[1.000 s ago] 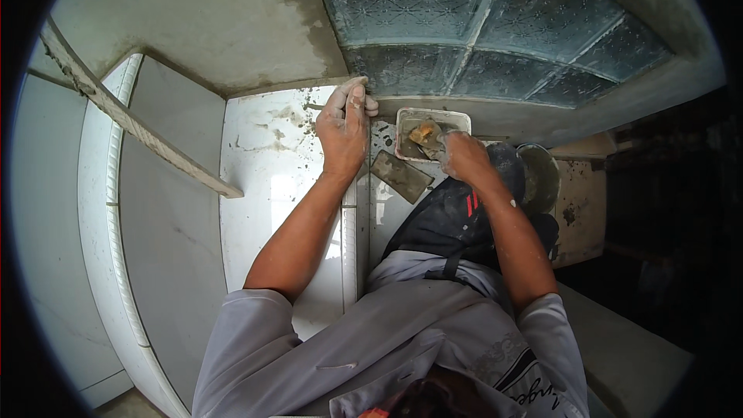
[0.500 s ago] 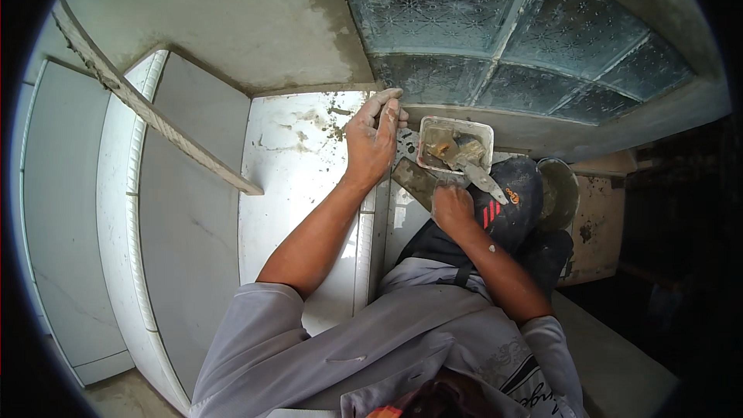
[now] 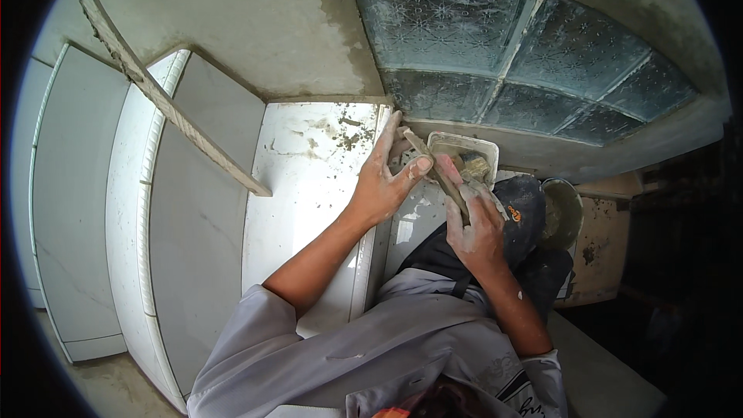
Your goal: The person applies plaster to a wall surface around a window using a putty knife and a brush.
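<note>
A flat, mortar-smeared strip (image 3: 438,174), with a pinkish piece beside its middle, is held at a slant by both hands in front of me. My left hand (image 3: 387,178) grips its upper end, thumb against it and fingers stretched along the far side. My right hand (image 3: 476,232) grips the lower end with bent fingers. Just behind sits a white rectangular tub (image 3: 481,143) of grey mix and tools, partly hidden. The white tiled step (image 3: 302,186) left of my hands is speckled with mortar crumbs.
A wooden batten (image 3: 193,141) slants over tiled stair steps (image 3: 73,209) at left. A patterned glass-block window (image 3: 449,31) is set in the plastered wall (image 3: 255,15) ahead. A bucket (image 3: 565,213) stands right of my dark-trousered leg, beside a tan board (image 3: 600,248); the far right is dark.
My right hand has left the tub, come down and picked up the flat strip from beside it. My left hand has moved down slightly and now holds it too.
</note>
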The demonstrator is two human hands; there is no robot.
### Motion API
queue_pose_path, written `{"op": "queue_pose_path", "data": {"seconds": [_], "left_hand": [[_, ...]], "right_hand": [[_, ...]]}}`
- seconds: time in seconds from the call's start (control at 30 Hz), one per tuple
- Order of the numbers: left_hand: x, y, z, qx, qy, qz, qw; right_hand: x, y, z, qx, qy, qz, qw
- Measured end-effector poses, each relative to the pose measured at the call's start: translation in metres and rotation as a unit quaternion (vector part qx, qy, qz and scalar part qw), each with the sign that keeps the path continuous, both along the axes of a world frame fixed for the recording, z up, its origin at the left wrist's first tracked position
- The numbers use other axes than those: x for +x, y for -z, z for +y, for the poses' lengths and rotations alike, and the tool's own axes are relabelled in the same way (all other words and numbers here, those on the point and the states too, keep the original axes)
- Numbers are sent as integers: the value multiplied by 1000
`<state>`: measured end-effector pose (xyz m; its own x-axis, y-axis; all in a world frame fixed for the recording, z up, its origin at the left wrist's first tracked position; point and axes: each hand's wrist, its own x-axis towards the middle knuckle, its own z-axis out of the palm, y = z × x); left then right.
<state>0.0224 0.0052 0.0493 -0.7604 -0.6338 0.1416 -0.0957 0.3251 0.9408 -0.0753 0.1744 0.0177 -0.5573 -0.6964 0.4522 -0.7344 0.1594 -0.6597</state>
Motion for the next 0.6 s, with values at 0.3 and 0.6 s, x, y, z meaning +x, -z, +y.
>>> {"op": "queue_pose_path", "data": {"seconds": [0.3, 0.6], "left_hand": [[-1, -6, -19, 61, 102, 33, 992], [-2, 10, -26, 4, -36, 207, 978]], "right_hand": [[-25, -23, -35, 27, -119, -181, 976], [-28, -72, -94, -5, -111, -193, 975]]}}
